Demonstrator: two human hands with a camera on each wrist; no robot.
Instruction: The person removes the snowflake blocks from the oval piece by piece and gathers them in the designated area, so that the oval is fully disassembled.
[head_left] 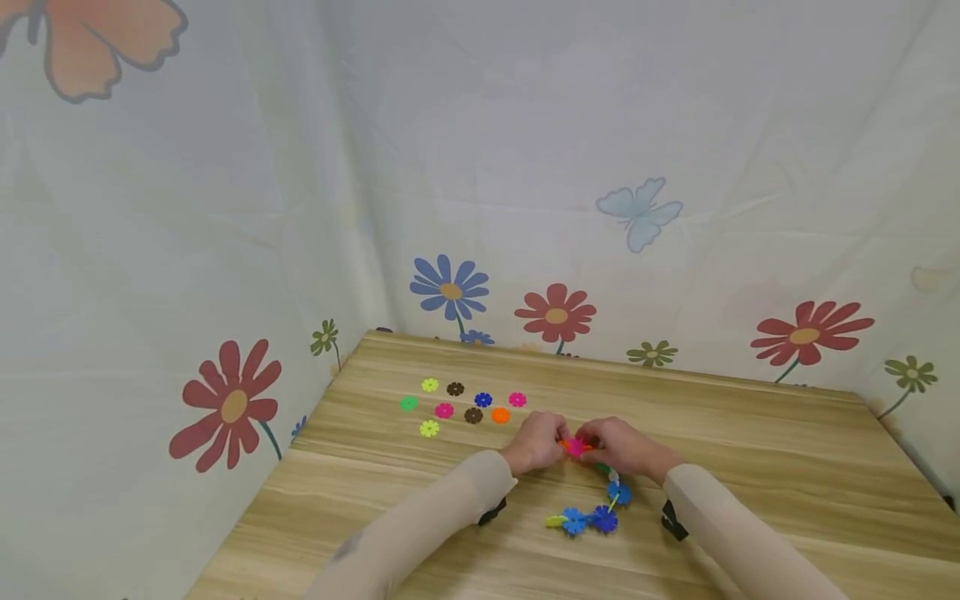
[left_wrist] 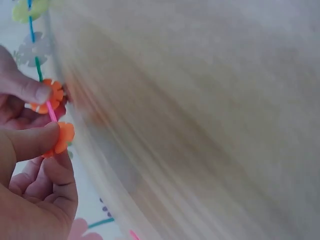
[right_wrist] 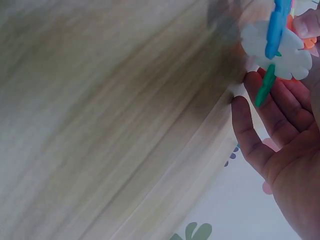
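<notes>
My left hand (head_left: 537, 442) pinches an orange notched plastic disc (left_wrist: 65, 137) between thumb and fingers. Beside it, my right hand (head_left: 626, 447) holds another orange disc (left_wrist: 54, 95). A pink disc (head_left: 576, 447), edge-on in the left wrist view, links the two. From the right hand's disc the chain runs on through a green disc (right_wrist: 266, 85) and a whitish one (right_wrist: 282, 52). It curves toward me past blue discs (head_left: 619, 493), ending at a yellow disc (head_left: 556, 521). Fingers partly cover both orange discs.
Several loose notched discs lie on the wooden table (head_left: 360, 467) left of the hands, among them a green one (head_left: 408, 403), an orange one (head_left: 500, 415) and a pink one (head_left: 517, 400). A flower-printed cloth (head_left: 510, 167) hangs behind the table's far edge.
</notes>
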